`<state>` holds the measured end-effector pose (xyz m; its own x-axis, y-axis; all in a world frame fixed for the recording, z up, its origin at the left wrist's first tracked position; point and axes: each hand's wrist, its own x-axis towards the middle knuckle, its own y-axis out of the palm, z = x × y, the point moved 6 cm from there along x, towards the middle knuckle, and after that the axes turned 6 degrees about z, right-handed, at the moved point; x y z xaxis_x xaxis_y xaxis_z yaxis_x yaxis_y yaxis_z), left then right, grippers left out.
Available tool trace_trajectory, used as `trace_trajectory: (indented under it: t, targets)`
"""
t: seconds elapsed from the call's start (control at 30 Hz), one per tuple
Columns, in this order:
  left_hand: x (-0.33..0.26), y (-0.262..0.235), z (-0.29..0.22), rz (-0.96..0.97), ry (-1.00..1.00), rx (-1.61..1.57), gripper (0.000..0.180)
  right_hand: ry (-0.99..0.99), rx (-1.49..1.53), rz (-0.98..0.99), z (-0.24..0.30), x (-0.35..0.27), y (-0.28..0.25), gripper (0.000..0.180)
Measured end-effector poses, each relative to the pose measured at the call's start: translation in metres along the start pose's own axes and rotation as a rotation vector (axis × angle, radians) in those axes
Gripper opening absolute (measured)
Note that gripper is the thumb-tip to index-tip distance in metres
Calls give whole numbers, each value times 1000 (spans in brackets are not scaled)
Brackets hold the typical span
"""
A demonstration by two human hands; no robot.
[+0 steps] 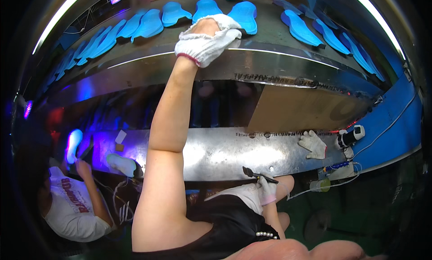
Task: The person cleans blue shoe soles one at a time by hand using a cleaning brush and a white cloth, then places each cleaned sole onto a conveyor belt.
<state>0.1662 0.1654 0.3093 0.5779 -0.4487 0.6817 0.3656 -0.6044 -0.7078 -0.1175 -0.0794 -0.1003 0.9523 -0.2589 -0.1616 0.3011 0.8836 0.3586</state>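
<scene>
Head view, looking down over a curved work line. Left hand (208, 40), in a torn white knit glove, is stretched to the far side and rests palm-down at the near edge of the far grey conveyor belt (270, 32); fingers lie flat, closed on nothing that shows. Nearest thing: a bright blue foam shoe insole (244, 16), just beyond and right of the fingertips, its long axis running near-to-far. A second blue insole (204, 9) lies directly beyond the hand. About five insoles are clear in the central group; further rows curve off left and right, too overlapped at the rim to count exactly.

Right hand (267, 191), in a white glove with pink cuff, stays near the body and grips one small dark brush-like tool (256, 173) over the near steel counter (216, 152). One spare white glove (313, 144) lies on that counter, right. Another person (72, 206) works at near left.
</scene>
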Motion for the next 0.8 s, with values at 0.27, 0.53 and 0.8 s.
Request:
trace_trajectory:
  t: [0.27,0.53,0.8]
  targets:
    - [-14,-17,6,-6,20,-29,27,43,-60,33,-7,0,6,30]
    - [-10,-3,12,56,-70,-103,30,86,59,4,1,-4,9,29]
    - [-10,-17,4,151,-134,-94,36,113,68,-21,6,-2,16,31]
